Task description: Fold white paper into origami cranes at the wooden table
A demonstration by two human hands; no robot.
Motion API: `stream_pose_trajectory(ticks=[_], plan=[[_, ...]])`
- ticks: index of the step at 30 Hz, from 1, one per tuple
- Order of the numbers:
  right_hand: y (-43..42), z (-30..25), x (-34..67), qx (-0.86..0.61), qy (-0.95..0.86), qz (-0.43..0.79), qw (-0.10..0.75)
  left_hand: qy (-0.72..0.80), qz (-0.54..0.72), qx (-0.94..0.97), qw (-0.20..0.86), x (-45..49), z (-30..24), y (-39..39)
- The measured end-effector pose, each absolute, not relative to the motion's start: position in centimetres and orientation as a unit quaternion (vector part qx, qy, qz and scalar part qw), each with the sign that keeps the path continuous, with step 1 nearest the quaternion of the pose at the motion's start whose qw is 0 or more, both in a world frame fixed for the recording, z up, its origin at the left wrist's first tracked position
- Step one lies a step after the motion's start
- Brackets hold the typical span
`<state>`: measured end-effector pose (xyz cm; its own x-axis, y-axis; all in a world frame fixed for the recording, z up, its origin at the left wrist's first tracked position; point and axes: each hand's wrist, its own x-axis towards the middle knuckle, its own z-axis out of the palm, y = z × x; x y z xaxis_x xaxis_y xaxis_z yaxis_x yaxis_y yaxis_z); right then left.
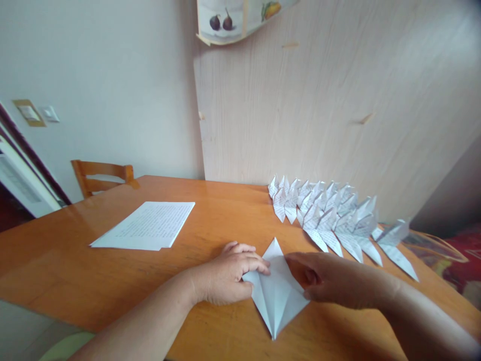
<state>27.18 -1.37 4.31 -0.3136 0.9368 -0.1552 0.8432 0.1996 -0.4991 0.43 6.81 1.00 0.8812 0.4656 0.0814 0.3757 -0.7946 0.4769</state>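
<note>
A white sheet of paper folded into a pointed kite shape (276, 281) lies on the wooden table, one tip toward the wall and one toward me. Creases run from its middle down to the near tip. My left hand (231, 275) holds its left corner, the index finger resting on top and the thumb at the edge. At the right corner, my right hand (323, 281) is curled with the thumb against the paper; its index finger reaches toward the upper right edge. The undersides of the fingers are hidden.
Several folded paper pieces with print (330, 205) stand in rows at the back right. A stack of printed sheets (150, 225) lies at the left on the wooden table (221, 210). Beyond the far left end is a wooden chair (101, 170). A wall closes off the back.
</note>
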Motion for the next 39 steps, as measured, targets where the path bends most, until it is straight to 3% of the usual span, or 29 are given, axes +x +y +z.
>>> stream_pose_trajectory(ticks=[4, 10, 21, 30, 39], plan=[[-1.4, 5.0, 27.7, -0.592, -0.759, 0.261, 0.072, 0.219, 0.095, 0.944, 0.229, 0.5, 1.3, 6.7], [-2.2, 5.9, 25.7, -0.530, -0.792, 0.218, 0.210, 0.221, 0.090, 0.946, 0.220, 0.6, 1.5, 6.5], [-3.6, 4.5, 24.1, -0.497, -0.844, 0.186, 0.077, 0.220, 0.072, 0.943, 0.240, 0.6, 1.9, 6.9], [-3.3, 5.1, 23.9, -0.487, -0.857, 0.158, 0.054, 0.240, 0.054, 0.926, 0.288, 0.6, 2.4, 6.8], [-2.6, 4.9, 24.6, -0.513, -0.836, 0.165, 0.100, 0.221, 0.082, 0.913, 0.333, 0.3, 2.3, 6.9]])
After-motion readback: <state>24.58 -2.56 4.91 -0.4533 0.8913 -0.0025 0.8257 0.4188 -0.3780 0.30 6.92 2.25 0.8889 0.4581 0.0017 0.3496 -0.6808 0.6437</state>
